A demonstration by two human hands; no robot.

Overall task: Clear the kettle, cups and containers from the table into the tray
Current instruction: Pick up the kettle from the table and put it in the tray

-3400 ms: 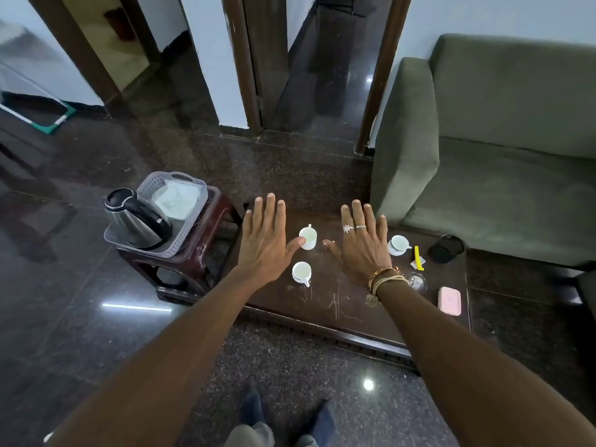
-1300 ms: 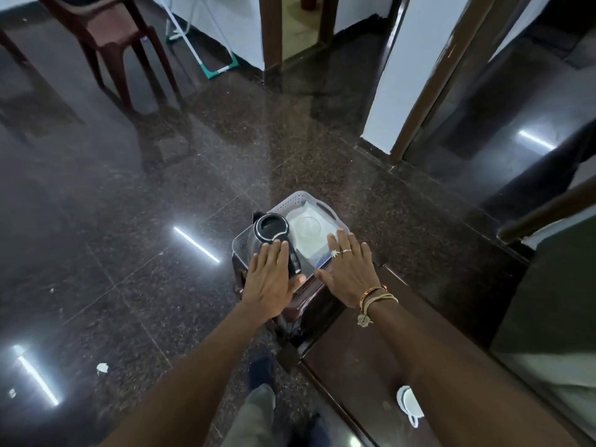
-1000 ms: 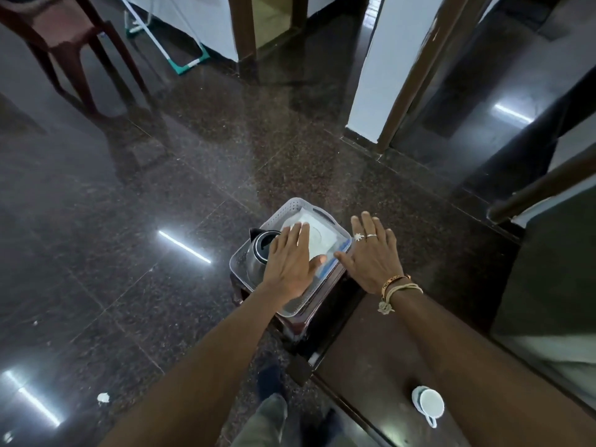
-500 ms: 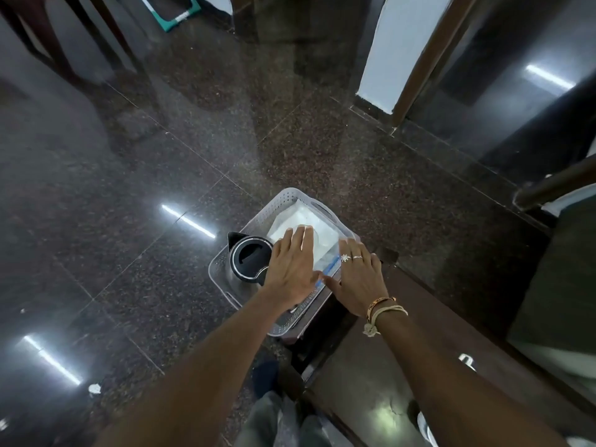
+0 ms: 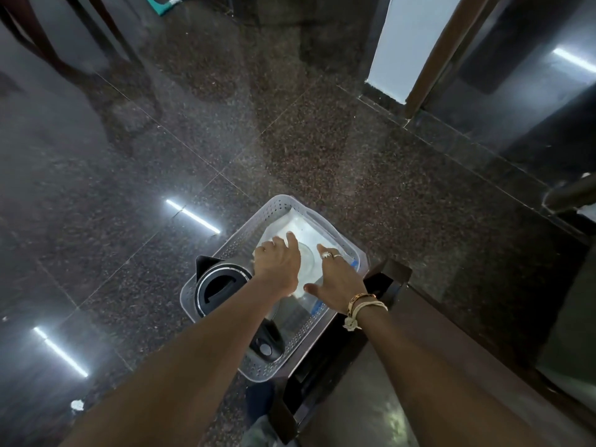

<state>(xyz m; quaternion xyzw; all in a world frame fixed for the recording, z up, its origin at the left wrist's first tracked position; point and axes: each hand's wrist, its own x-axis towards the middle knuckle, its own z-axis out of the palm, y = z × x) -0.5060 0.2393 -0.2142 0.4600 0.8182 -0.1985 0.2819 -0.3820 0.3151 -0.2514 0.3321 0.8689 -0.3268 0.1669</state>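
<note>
A: While both hands reach into the tray (image 5: 280, 202), where does the kettle (image 5: 222, 285) sit?

B: It stands upright in the tray's near left half, handle towards the person. The white container (image 5: 309, 226) fills the far half.

A: And the fingers?

B: The left hand (image 5: 279, 264) lies over the container's left edge, fingers bent downward; whether they grip cannot be told. The right hand (image 5: 338, 277) is over its lid, fingers straight, thumb spread wide.

A: What carries the tray?

B: A dark stool (image 5: 391, 275), just off the left corner of the desk (image 5: 371, 414).
</note>
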